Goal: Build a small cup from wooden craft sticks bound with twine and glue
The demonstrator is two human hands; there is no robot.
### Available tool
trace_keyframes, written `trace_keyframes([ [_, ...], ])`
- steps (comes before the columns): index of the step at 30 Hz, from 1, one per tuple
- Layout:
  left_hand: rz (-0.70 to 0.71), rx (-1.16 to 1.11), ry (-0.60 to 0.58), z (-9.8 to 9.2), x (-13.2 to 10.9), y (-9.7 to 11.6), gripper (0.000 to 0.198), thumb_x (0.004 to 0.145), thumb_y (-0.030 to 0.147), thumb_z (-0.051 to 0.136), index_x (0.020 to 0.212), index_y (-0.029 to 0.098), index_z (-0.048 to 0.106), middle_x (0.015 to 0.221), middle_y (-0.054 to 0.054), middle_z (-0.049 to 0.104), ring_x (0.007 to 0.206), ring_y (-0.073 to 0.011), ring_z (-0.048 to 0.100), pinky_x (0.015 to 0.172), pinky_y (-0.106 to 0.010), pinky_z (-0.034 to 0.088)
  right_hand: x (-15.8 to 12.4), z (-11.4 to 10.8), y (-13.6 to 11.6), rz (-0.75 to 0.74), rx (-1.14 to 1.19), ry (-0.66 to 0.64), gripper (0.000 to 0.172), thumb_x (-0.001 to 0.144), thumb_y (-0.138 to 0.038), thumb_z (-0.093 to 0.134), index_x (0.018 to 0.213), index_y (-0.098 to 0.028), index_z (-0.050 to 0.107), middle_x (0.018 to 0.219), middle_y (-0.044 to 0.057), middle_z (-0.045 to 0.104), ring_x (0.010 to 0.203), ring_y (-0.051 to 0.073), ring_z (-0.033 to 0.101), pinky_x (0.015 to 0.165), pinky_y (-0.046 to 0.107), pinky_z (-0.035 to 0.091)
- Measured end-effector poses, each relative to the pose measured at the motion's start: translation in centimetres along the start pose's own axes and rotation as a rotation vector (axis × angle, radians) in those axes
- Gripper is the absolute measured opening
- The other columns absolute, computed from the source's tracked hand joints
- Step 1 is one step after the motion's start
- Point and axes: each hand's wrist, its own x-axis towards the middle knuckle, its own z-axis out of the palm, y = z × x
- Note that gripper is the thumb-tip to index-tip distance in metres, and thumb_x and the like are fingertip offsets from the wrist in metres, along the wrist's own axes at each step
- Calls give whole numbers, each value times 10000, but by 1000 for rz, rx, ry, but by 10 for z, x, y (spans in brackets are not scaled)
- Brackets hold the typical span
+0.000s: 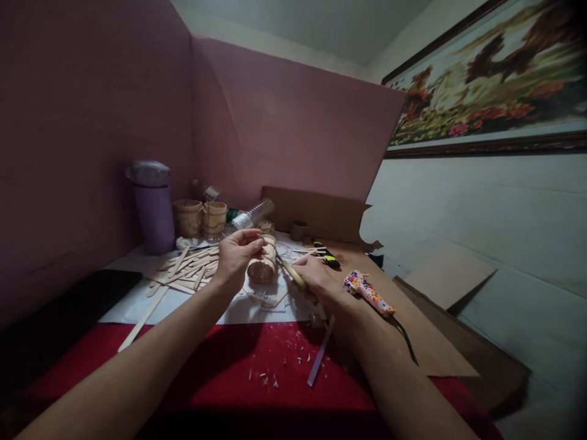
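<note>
A cylinder covered in pale wooden pieces lies on the white sheet, its brownish round end toward me. At its upper left, my left hand is closed in a pinch, with the fingertips against or just above the cylinder. Whatever lies between them is too small to make out. My right hand is wrapped round yellow-handled scissors, their dark tip pointing at the cylinder's right side. Flat wooden craft sticks are heaped left of my left hand.
A floral glue gun with a black cord lies on cardboard at right, near a yellow-and-black tool. Behind stand a purple tumbler, two wood-covered cups and a clear plastic bottle. A glue stick and scraps lie on red cloth.
</note>
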Motion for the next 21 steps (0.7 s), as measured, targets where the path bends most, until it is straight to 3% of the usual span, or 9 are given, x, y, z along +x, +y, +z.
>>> trace_keyframes([
  [3,-56,-101,63,-2,3,3,351,510,134,822,801,112,626,626,-43,694,513,-131,616,514,-241,475,-3,5,-3,23,144,-70,312,709,-444,613,569,-233,431,405,-66,416,346,92,366,342,223,289],
  [10,-144,-210,47,-4,2,9,49,717,51,673,743,70,636,646,-95,704,493,-114,625,505,-209,507,-18,12,-21,-22,519,-180,529,623,-599,773,819,-209,473,496,-113,443,359,52,389,352,184,422],
  [13,-170,-206,22,-3,2,11,43,762,45,633,728,69,645,640,-87,696,497,-105,621,487,-190,495,-26,13,-28,-91,457,-219,631,636,-720,706,925,-201,493,549,-101,474,385,60,442,374,192,460],
  [17,-201,-200,-18,-2,1,15,63,777,54,623,723,68,652,635,-69,684,496,-95,610,459,-175,474,-39,16,-31,-136,327,-269,700,628,-798,638,961,-197,503,605,-72,498,375,58,412,303,167,315],
  [21,-192,-198,-17,-1,1,19,43,746,77,649,704,66,652,605,-45,662,476,-88,590,431,-170,455,-43,17,-30,-143,259,-327,725,611,-842,603,942,-204,505,635,-54,488,401,64,394,322,185,313],
])
